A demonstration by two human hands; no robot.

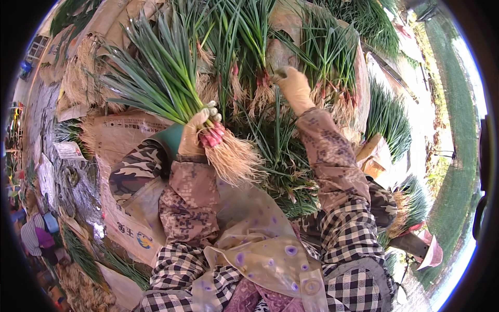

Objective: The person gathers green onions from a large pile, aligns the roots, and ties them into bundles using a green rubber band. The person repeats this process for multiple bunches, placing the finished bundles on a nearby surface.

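Note:
My left hand, in a pale glove, is closed around a bunch of green onions with pink-red bulbs. Their pale roots hang toward my lap and the long green leaves fan to the upper left. My right hand, also gloved, is at the bulbs of another green onion clump lying in front of me; its fingertips are partly hidden, so its hold is unclear. Further clumps of green onions lie to its right. Loose green onions are heaped between my arms.
A printed woven sack lies at my left. A clear plastic apron with purple spots covers my lap. Bundled green onions stand at the right. At the far left another person is partly visible.

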